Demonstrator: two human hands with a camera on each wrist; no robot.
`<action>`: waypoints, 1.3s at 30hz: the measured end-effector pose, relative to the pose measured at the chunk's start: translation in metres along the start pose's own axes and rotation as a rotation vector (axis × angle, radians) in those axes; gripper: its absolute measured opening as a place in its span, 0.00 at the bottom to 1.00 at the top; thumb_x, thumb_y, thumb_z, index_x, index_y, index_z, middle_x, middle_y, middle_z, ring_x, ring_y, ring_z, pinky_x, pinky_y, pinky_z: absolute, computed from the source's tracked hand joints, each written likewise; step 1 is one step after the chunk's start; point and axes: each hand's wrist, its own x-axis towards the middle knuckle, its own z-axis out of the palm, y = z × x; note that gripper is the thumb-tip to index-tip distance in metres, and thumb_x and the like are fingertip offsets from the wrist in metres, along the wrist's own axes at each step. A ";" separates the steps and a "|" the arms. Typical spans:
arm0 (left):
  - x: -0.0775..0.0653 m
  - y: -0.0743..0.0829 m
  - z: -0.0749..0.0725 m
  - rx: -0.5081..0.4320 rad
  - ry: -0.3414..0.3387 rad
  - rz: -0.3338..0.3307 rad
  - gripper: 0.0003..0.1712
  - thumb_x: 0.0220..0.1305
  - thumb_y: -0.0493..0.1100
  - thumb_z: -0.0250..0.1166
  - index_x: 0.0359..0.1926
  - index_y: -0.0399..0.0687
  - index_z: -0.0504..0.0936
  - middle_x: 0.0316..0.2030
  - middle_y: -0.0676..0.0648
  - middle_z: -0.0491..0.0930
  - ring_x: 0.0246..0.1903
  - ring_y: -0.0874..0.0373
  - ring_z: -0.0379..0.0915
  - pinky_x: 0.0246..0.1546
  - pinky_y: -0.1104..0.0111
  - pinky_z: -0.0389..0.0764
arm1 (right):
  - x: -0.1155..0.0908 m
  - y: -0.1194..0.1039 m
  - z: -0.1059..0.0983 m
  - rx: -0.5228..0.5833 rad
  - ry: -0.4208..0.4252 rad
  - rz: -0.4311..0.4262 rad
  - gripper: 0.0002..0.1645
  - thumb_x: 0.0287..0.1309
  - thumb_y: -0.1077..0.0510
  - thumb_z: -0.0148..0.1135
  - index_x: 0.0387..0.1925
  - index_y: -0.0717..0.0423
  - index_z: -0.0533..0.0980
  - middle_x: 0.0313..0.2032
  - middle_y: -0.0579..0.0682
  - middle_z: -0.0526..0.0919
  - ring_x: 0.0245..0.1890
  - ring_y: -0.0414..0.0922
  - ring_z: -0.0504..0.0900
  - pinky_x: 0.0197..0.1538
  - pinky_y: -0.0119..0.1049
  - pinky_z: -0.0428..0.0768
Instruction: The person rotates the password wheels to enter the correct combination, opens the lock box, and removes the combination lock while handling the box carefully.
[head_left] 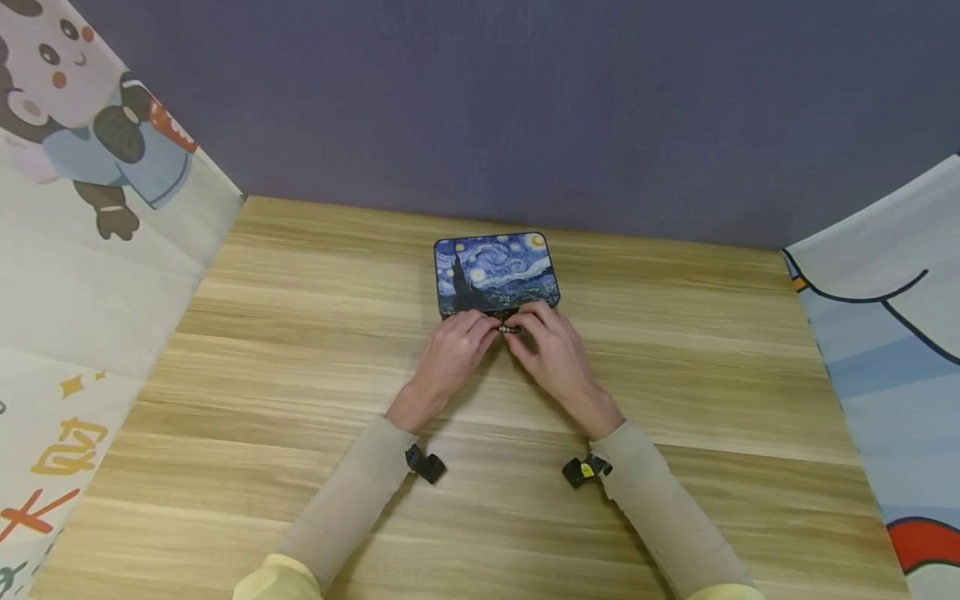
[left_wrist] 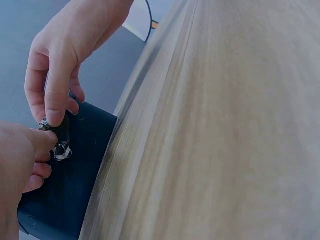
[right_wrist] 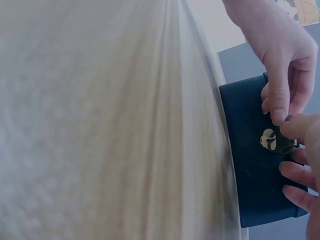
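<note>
A tin box [head_left: 495,271] with a swirling blue night-sky painting on its lid lies closed near the back of the table. At the middle of its dark front side is a metal clasp [right_wrist: 267,140], with a small dark padlock [right_wrist: 285,141] hanging there. Ridged metal bands show at the padlock's end, partly hidden by fingertips. My left hand [head_left: 453,346] pinches one end of the padlock between thumb and fingers. From the other side my right hand [head_left: 551,350] pinches the opposite end, its other fingers near the box front.
The wood-grain table [head_left: 315,367] stretches around the box on all sides. Behind it rises a dark blue-grey wall [head_left: 487,108]. Printed cartoon panels stand at the left [head_left: 97,275] and right [head_left: 892,358]. A small black camera [head_left: 427,464] sits on each wrist.
</note>
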 end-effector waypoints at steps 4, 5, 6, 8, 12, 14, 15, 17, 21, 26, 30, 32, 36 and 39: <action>0.000 0.000 0.000 0.001 -0.003 -0.001 0.06 0.66 0.36 0.72 0.42 0.38 0.88 0.37 0.46 0.87 0.36 0.55 0.83 0.41 0.67 0.87 | 0.000 0.000 0.000 -0.003 0.011 -0.008 0.11 0.58 0.62 0.76 0.42 0.60 0.83 0.44 0.56 0.82 0.39 0.53 0.82 0.44 0.48 0.83; 0.000 0.000 0.000 -0.001 -0.003 -0.001 0.06 0.66 0.36 0.72 0.42 0.38 0.88 0.37 0.46 0.87 0.36 0.55 0.83 0.41 0.67 0.87 | 0.000 0.000 0.000 -0.004 0.012 -0.009 0.12 0.58 0.62 0.76 0.42 0.60 0.83 0.44 0.56 0.82 0.39 0.53 0.82 0.44 0.49 0.83; 0.000 0.000 0.000 -0.003 -0.003 -0.002 0.07 0.65 0.36 0.72 0.42 0.38 0.88 0.37 0.46 0.87 0.36 0.55 0.84 0.41 0.67 0.87 | 0.000 0.000 0.000 -0.004 0.013 -0.007 0.11 0.58 0.62 0.76 0.42 0.60 0.83 0.44 0.56 0.82 0.39 0.53 0.82 0.44 0.49 0.83; 0.000 0.000 0.000 -0.007 -0.001 -0.002 0.07 0.65 0.36 0.73 0.43 0.38 0.88 0.37 0.45 0.87 0.36 0.55 0.84 0.41 0.67 0.87 | 0.000 0.000 0.000 -0.004 0.012 -0.005 0.11 0.58 0.62 0.76 0.42 0.60 0.83 0.45 0.56 0.82 0.39 0.53 0.82 0.45 0.49 0.83; 0.001 0.000 0.000 -0.008 0.006 -0.001 0.07 0.64 0.36 0.73 0.42 0.38 0.88 0.37 0.46 0.87 0.36 0.55 0.83 0.41 0.67 0.87 | 0.001 -0.001 -0.001 -0.004 0.009 -0.005 0.11 0.59 0.61 0.76 0.42 0.60 0.83 0.44 0.57 0.81 0.40 0.53 0.81 0.45 0.49 0.83; 0.000 0.000 0.001 -0.008 0.008 0.000 0.07 0.64 0.35 0.73 0.42 0.38 0.88 0.37 0.46 0.87 0.35 0.55 0.83 0.40 0.67 0.87 | 0.001 -0.001 -0.001 -0.002 0.011 -0.006 0.11 0.59 0.62 0.76 0.42 0.60 0.83 0.44 0.56 0.81 0.39 0.53 0.81 0.44 0.49 0.83; 0.000 0.000 0.001 -0.007 0.009 0.000 0.07 0.64 0.35 0.73 0.42 0.38 0.88 0.37 0.46 0.87 0.35 0.55 0.83 0.40 0.67 0.87 | 0.001 -0.001 -0.001 -0.001 0.011 -0.007 0.11 0.59 0.62 0.76 0.42 0.60 0.83 0.44 0.56 0.81 0.39 0.53 0.81 0.44 0.49 0.83; 0.000 0.000 0.000 -0.008 0.009 -0.001 0.07 0.64 0.36 0.73 0.42 0.38 0.88 0.37 0.45 0.87 0.35 0.55 0.83 0.41 0.67 0.87 | 0.001 -0.001 -0.001 0.001 0.010 -0.006 0.11 0.59 0.62 0.76 0.42 0.60 0.83 0.44 0.56 0.81 0.39 0.53 0.81 0.44 0.48 0.83; 0.001 0.000 0.000 -0.009 0.006 -0.002 0.07 0.66 0.36 0.72 0.42 0.38 0.88 0.37 0.46 0.87 0.36 0.55 0.83 0.41 0.67 0.87 | 0.001 -0.001 -0.001 0.001 0.002 0.002 0.11 0.60 0.61 0.75 0.43 0.60 0.83 0.45 0.56 0.81 0.39 0.53 0.81 0.44 0.48 0.83; 0.001 0.000 -0.001 -0.010 0.006 -0.003 0.06 0.66 0.36 0.72 0.42 0.38 0.88 0.37 0.46 0.87 0.35 0.55 0.83 0.41 0.67 0.87 | 0.001 0.000 -0.001 0.006 -0.001 0.007 0.11 0.60 0.61 0.75 0.43 0.60 0.83 0.45 0.56 0.81 0.39 0.53 0.81 0.44 0.48 0.83; 0.001 0.000 -0.001 -0.010 0.009 -0.002 0.06 0.66 0.36 0.72 0.42 0.37 0.88 0.37 0.45 0.87 0.35 0.55 0.83 0.40 0.67 0.87 | 0.001 0.000 -0.001 0.011 0.000 0.004 0.11 0.60 0.62 0.75 0.43 0.60 0.83 0.45 0.56 0.81 0.39 0.53 0.81 0.44 0.48 0.83; 0.001 0.000 0.000 -0.011 0.009 -0.001 0.06 0.66 0.36 0.72 0.42 0.38 0.88 0.37 0.45 0.87 0.35 0.55 0.83 0.41 0.67 0.87 | 0.001 -0.001 -0.001 0.012 0.003 0.001 0.12 0.59 0.62 0.75 0.43 0.60 0.83 0.44 0.56 0.81 0.39 0.53 0.81 0.44 0.48 0.83; 0.001 0.001 0.000 -0.014 0.008 -0.002 0.06 0.65 0.36 0.72 0.42 0.38 0.88 0.37 0.45 0.87 0.35 0.55 0.83 0.41 0.67 0.87 | 0.001 0.000 -0.001 0.011 0.005 -0.001 0.12 0.59 0.62 0.75 0.43 0.60 0.83 0.44 0.56 0.81 0.39 0.53 0.81 0.43 0.48 0.83; 0.001 0.001 0.000 -0.016 0.004 -0.006 0.07 0.65 0.36 0.73 0.42 0.38 0.88 0.37 0.45 0.87 0.35 0.54 0.84 0.41 0.67 0.87 | 0.001 0.000 -0.001 0.009 0.005 0.000 0.12 0.59 0.62 0.76 0.43 0.60 0.83 0.44 0.56 0.81 0.39 0.53 0.81 0.44 0.48 0.83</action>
